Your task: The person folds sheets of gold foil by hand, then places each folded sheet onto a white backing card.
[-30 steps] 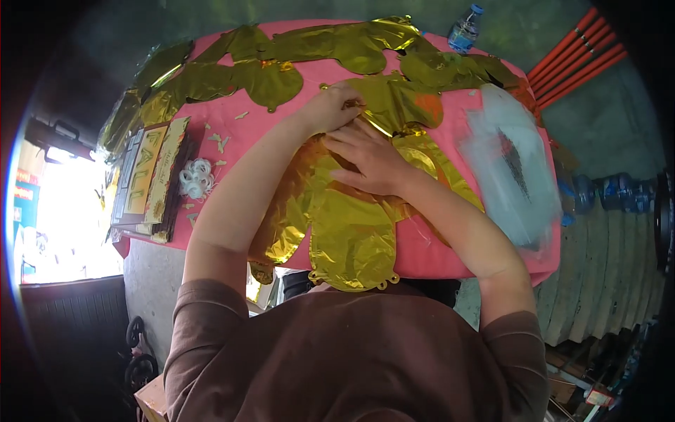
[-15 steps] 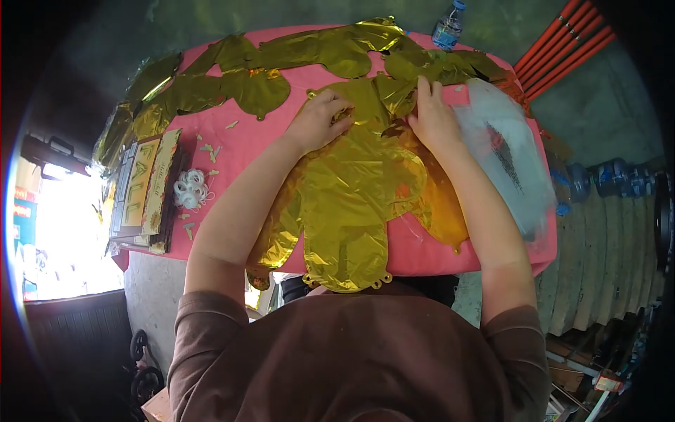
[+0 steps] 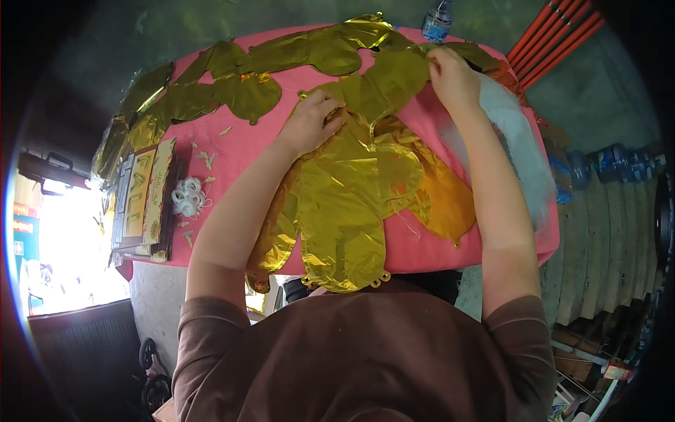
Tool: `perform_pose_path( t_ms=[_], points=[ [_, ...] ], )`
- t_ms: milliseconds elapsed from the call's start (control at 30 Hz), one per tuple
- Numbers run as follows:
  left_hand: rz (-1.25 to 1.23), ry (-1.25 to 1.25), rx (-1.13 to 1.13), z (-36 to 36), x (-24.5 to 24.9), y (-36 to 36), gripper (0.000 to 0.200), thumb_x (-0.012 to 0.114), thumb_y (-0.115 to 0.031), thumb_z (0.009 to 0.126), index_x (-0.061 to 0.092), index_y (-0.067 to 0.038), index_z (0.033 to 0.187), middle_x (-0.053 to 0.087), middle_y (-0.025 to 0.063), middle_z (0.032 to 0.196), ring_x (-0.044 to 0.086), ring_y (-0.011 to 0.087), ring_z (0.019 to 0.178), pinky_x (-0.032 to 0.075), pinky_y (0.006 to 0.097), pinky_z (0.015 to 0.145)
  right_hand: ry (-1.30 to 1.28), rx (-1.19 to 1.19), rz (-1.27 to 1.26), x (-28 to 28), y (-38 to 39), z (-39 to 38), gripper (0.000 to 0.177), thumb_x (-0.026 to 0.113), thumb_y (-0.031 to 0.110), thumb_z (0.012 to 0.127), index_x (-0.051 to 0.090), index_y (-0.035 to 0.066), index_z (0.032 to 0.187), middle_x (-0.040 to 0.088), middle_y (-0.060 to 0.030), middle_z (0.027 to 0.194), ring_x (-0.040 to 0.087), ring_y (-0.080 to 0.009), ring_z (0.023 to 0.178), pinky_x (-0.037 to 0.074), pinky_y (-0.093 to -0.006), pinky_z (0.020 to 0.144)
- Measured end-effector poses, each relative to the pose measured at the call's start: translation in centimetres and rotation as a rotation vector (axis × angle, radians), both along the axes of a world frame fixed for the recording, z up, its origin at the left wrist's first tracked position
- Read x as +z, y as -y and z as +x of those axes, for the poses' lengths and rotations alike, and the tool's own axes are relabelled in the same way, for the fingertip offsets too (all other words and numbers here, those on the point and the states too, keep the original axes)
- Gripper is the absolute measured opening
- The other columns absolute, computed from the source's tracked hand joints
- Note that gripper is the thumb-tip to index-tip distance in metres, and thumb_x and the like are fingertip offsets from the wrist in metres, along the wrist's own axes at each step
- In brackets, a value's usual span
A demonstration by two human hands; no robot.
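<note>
A flat, uninflated gold foil balloon (image 3: 343, 211) lies in front of me, its near end hanging to the table's edge. My left hand (image 3: 311, 123) is closed, with bent fingers gripping foil at the balloon's upper left side. Farther up and to the right, my right hand (image 3: 457, 79) pinches the edge of a gold foil lobe, which stretches from the balloon's middle to my fingertips. An orange-gold lobe (image 3: 446, 204) rests below my right forearm. More flat gold foil balloons (image 3: 253, 95) spread along the far side of the table.
On the pink tablecloth (image 3: 232, 151) at left are a stack of printed packages (image 3: 144, 204), a bundle of white string (image 3: 190, 197) and small pale scraps. Clear plastic packaging (image 3: 524, 162) lies at right. A water bottle (image 3: 436, 22) and red poles (image 3: 552, 42) are beyond.
My right hand has moved up and slightly right, drawing the pinched foil lobe out flatter across the table. My left hand stays near the same spot on the balloon.
</note>
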State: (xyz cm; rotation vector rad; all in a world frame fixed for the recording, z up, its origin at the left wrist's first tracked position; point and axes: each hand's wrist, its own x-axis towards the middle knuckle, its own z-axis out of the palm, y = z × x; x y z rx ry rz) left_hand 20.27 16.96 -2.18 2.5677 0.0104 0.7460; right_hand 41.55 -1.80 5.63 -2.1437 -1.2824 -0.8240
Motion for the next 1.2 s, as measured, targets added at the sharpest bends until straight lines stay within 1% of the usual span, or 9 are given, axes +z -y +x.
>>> perform_pose_path(
  t_ms=[67,133,233,333,567,867,1067,1133,1200],
  points=[
    [0.019,-0.008,-0.008,-0.1,0.2,0.0,0.03,0.067,-0.018,0.079,0.061,-0.005,0.105,0.056,0.0124,0.099,0.056,0.0295,0.093,0.046,0.0376,0.082,-0.04,-0.041,-0.031,-0.7,0.9,-0.8,0.011,0.059,0.016,0.082,0.062,0.009,0.09,0.063,-0.008,0.086,0.062,-0.0292,0.073,0.049,-0.0395,0.064],
    [0.028,-0.016,-0.009,-0.1,0.2,0.1,0.03,0.066,-0.021,0.08,0.061,-0.006,0.105,0.055,0.0117,0.099,0.055,0.0291,0.094,0.046,0.0377,0.082,-0.449,-0.036,-0.389,-1.5,2.2,-2.5,0.017,0.061,0.02,0.081,0.061,0.005,0.089,0.062,-0.0129,0.086,0.062,-0.0309,0.075,0.049,-0.0413,0.065],
    [0.097,-0.037,-0.009,0.1,0.1,0.2,0.03,0.064,-0.026,0.082,0.061,-0.009,0.106,0.054,0.0101,0.1,0.054,0.0279,0.097,0.044,0.0384,0.084,-0.589,-0.045,-0.625,-1.7,2.8,-5.4,0.02,0.062,0.022,0.081,0.061,0.004,0.09,0.063,-0.0163,0.089,0.062,-0.0354,0.085,0.049,-0.0438,0.073],
    [0.206,-0.08,0.021,0.0,0.0,0.4,0.031,0.06,-0.033,0.085,0.06,-0.014,0.11,0.053,0.0081,0.102,0.053,0.0265,0.099,0.042,0.0392,0.085,-0.37,-0.03,-0.517,-3.7,2.9,-6.1,0.023,0.062,0.023,0.082,0.062,0.0,0.087,0.062,-0.0201,0.094,0.061,-0.0366,0.089,0.049,-0.0445,0.076],
    [0.427,-0.196,0.093,0.2,0.5,0.7,0.037,0.052,-0.039,0.089,0.053,-0.018,0.119,0.052,0.007,0.107,0.052,0.0246,0.104,0.041,0.0397,0.087,-0.504,-0.038,-0.67,-3.4,1.6,-5.4,0.026,0.061,0.025,0.084,0.063,-0.001,0.087,0.061,-0.0209,0.1,0.06,-0.0365,0.093,0.049,-0.0448,0.077],
    [0.45,-0.311,0.074,0.1,1.3,0.9,0.038,0.044,-0.035,0.094,0.048,-0.022,0.13,0.049,0.0106,0.112,0.051,0.0275,0.105,0.037,0.0423,0.091,-0.507,-0.052,-0.756,-2.6,1.4,-5.5,0.022,0.063,0.018,0.075,0.064,0.0,0.087,0.064,-0.0217,0.091,0.062,-0.0365,0.089,0.05,-0.0434,0.077],
    [0.484,-0.259,0.041,0.1,1.2,0.7,0.038,0.046,-0.033,0.093,0.049,-0.02,0.129,0.048,0.0091,0.12,0.046,0.0272,0.112,0.035,0.042,0.096,-0.625,0.038,-0.641,-3.0,1.5,-4.8,0.019,0.064,0.018,0.071,0.06,-0.001,0.074,0.063,-0.0195,0.076,0.062,-0.0355,0.078,0.05,-0.0401,0.068],
    [0.472,-0.234,0.02,0.3,1.0,0.6,0.038,0.046,-0.032,0.093,0.049,-0.02,0.129,0.048,0.0075,0.123,0.045,0.0268,0.113,0.035,0.042,0.097,-0.724,0.11,-0.655,-2.7,1.4,-4.2,0.014,0.065,0.012,0.072,0.058,0.0,0.076,0.062,-0.0112,0.074,0.059,-0.0198,0.068,0.045,-0.0324,0.061],
    [0.461,-0.211,0.005,0.4,0.6,0.2,0.038,0.047,-0.032,0.093,0.05,-0.019,0.129,0.048,0.0059,0.125,0.044,0.0264,0.115,0.034,0.042,0.097,-0.795,0.216,-0.615,-3.2,1.7,-3.0,0.018,0.066,0.015,0.072,0.058,0.0,0.075,0.062,-0.0122,0.072,0.059,-0.0207,0.066,0.045,-0.0331,0.06]
  ],
)
